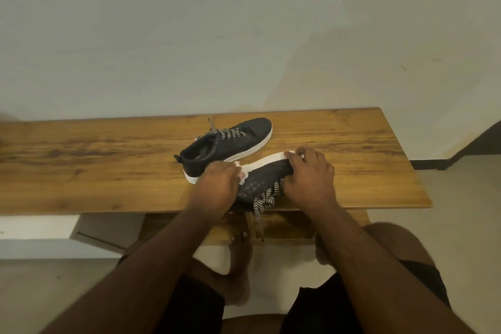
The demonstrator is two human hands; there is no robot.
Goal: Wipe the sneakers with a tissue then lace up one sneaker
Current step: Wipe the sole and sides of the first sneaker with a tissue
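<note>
Head view, nearest first: at six o'clock sit the person's bare knees and dark shorts, with one bare foot (238, 257) on the floor under the table's front edge. Both forearms reach up toward the centre. At the front edge of the wooden table (108, 165) the near sneaker (264, 175) lies tipped on its side, white sole facing twelve o'clock, its zigzag laces (264, 202) hanging loose over the edge. The left hand (217, 184) has its fingers curled round a crumpled white tissue (244, 172) and presses it on the heel end of this shoe, at about nine o'clock of it. The right hand (309, 173) clamps the toe end at three o'clock, fingers bent over the sole rim, steadying it. Just beyond, toward twelve o'clock, the far sneaker (225, 145) stands upright, laced, toe pointing to two o'clock; behind it rises a plain wall (244, 35). By my reading the wiping is under way on the near shoe; whether the far one is already clean cannot be told, and the lacing looks not yet begun
</note>
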